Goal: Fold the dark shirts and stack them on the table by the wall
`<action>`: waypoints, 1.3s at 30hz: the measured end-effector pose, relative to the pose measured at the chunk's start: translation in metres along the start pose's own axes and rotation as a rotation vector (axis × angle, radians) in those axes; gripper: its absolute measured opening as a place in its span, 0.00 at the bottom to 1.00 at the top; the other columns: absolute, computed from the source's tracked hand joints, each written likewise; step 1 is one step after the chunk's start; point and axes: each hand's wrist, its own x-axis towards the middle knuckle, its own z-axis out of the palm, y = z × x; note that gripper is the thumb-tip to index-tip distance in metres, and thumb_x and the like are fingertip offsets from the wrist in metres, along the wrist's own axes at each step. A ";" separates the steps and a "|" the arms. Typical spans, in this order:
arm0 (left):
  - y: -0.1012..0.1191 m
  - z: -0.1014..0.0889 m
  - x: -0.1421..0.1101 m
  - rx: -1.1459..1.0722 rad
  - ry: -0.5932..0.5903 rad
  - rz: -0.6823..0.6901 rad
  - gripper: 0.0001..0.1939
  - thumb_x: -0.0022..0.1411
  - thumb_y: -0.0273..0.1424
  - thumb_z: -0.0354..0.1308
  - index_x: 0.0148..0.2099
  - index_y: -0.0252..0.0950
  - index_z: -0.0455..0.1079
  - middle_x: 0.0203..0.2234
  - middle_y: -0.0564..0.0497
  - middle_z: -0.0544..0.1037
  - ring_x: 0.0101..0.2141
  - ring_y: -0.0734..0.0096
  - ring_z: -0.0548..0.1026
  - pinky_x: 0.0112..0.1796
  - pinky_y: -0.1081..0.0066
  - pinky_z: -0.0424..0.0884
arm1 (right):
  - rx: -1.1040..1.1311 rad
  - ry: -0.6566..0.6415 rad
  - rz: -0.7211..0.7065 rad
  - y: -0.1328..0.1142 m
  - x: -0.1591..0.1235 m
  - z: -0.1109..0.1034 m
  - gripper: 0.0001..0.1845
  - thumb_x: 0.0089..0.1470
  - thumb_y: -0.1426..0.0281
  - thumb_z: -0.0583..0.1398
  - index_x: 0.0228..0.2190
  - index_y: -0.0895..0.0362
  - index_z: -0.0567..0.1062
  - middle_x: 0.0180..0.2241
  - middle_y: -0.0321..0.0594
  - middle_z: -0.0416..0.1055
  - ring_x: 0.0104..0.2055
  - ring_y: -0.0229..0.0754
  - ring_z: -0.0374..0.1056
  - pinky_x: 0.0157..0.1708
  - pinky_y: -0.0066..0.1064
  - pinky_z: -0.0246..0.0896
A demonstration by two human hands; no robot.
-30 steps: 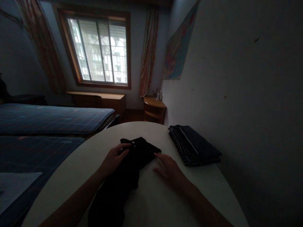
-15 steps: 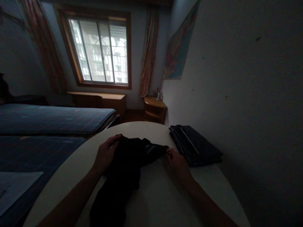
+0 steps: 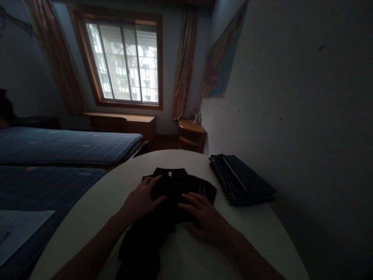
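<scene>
A black garment (image 3: pixel 171 194) lies spread on the round white table (image 3: pixel 116 194), its collar pointing away from me and its lower part hanging toward the near edge. My left hand (image 3: pixel 142 198) lies flat on the garment's left side, fingers stretched out. My right hand (image 3: pixel 201 214) rests flat on its right side, fingers apart. Neither hand grips the cloth.
A folded dark garment with a pale stripe (image 3: pixel 241 179) lies at the table's right, close to the wall (image 3: pixel 305 97). Two blue mattresses (image 3: pixel 64 144) stand to the left. A window (image 3: pixel 125 62), wooden desk (image 3: pixel 125 122) and corner shelf (image 3: pixel 190 134) are at the back.
Both hands held the garment's top corners and pulled them apart half a second ago. Now the cloth lies flatter and wider, and both hands have let go and press flat on it.
</scene>
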 end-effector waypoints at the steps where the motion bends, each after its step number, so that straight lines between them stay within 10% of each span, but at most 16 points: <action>1: 0.002 0.001 -0.002 0.043 -0.025 -0.025 0.36 0.59 0.42 0.60 0.67 0.42 0.58 0.55 0.41 0.70 0.51 0.51 0.73 0.49 0.56 0.70 | 0.000 -0.044 -0.005 -0.004 0.001 0.002 0.30 0.52 0.69 0.62 0.58 0.48 0.68 0.61 0.42 0.64 0.65 0.52 0.53 0.62 0.48 0.50; 7: -0.022 0.005 0.008 0.017 -0.095 -0.057 0.14 0.62 0.32 0.53 0.49 0.41 0.73 0.44 0.46 0.80 0.45 0.57 0.77 0.47 0.61 0.70 | -0.150 -0.071 0.149 0.015 0.008 0.002 0.11 0.60 0.75 0.57 0.40 0.53 0.78 0.40 0.41 0.77 0.46 0.46 0.71 0.49 0.40 0.62; 14: -0.090 -0.025 0.021 -0.024 0.393 -0.347 0.18 0.63 0.36 0.47 0.49 0.35 0.73 0.43 0.42 0.78 0.40 0.56 0.77 0.46 0.58 0.71 | -0.262 0.332 0.463 0.062 -0.011 -0.028 0.19 0.59 0.80 0.50 0.44 0.57 0.76 0.43 0.48 0.75 0.49 0.50 0.68 0.51 0.42 0.63; 19: -0.070 -0.036 0.019 0.174 0.558 -0.199 0.17 0.61 0.35 0.48 0.47 0.35 0.73 0.45 0.40 0.74 0.48 0.52 0.73 0.50 0.57 0.68 | -0.267 0.319 0.353 0.047 -0.009 -0.030 0.25 0.51 0.84 0.52 0.46 0.55 0.76 0.51 0.47 0.72 0.56 0.52 0.63 0.57 0.48 0.57; 25: -0.023 -0.026 0.003 -0.058 -0.239 0.125 0.13 0.59 0.36 0.56 0.46 0.42 0.72 0.36 0.51 0.78 0.36 0.63 0.76 0.39 0.67 0.70 | 0.150 -0.105 0.062 -0.003 -0.008 -0.031 0.24 0.48 0.66 0.68 0.49 0.47 0.75 0.51 0.41 0.71 0.52 0.48 0.66 0.53 0.41 0.61; 29: -0.032 -0.013 -0.002 -0.004 -0.385 0.202 0.16 0.53 0.28 0.56 0.46 0.41 0.73 0.44 0.48 0.76 0.44 0.60 0.75 0.45 0.66 0.69 | 0.182 -0.233 0.125 -0.012 -0.005 -0.023 0.11 0.51 0.68 0.67 0.39 0.50 0.78 0.45 0.39 0.73 0.48 0.45 0.69 0.47 0.35 0.63; 33: -0.044 -0.012 0.006 0.119 -0.284 0.165 0.12 0.61 0.28 0.48 0.40 0.41 0.73 0.38 0.49 0.78 0.39 0.62 0.77 0.41 0.67 0.69 | 0.058 -0.129 0.236 0.005 -0.001 -0.020 0.07 0.55 0.76 0.60 0.36 0.54 0.76 0.38 0.40 0.74 0.42 0.43 0.70 0.43 0.33 0.64; 39: -0.068 -0.027 0.014 0.163 0.229 -0.187 0.15 0.65 0.35 0.44 0.44 0.38 0.71 0.44 0.44 0.77 0.40 0.59 0.77 0.42 0.65 0.69 | -0.109 0.358 0.550 0.063 -0.015 -0.037 0.12 0.61 0.68 0.52 0.42 0.55 0.74 0.42 0.46 0.74 0.45 0.49 0.70 0.48 0.41 0.63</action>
